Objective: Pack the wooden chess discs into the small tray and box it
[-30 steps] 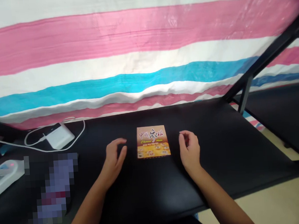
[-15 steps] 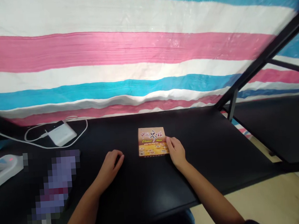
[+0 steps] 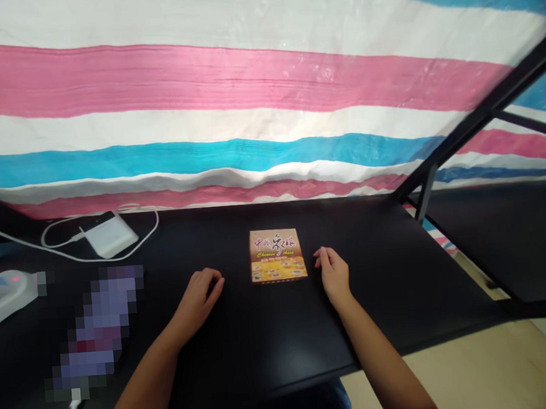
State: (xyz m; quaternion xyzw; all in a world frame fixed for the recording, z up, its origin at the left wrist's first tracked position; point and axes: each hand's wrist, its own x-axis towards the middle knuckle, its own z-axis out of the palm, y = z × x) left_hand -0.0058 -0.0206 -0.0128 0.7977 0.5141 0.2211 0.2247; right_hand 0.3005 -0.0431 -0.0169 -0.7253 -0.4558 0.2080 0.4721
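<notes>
A small box [image 3: 278,255] with "Chinese chess" printed on its lid lies flat on the black table [image 3: 263,336]. Just to its right rests my right hand [image 3: 335,276], its fingers loosely bent and apart from the box, holding nothing. My left hand [image 3: 201,297] lies on the tabletop left of the box. Its fingers are relaxed and curled, with a gap between thumb and forefinger and nothing held there.
At the back left is a white device [image 3: 111,234] with a looping white cable. A white power strip [image 3: 8,294] and a pixelated flat object [image 3: 103,322] lie along the left. Striped sheeting [image 3: 227,83] hangs behind; a black metal frame [image 3: 459,129] slants up at the right.
My right hand has let go of the box's right edge and drawn back a little to the right. The box stays where it lay. The view has tilted slightly; my left hand is still.
</notes>
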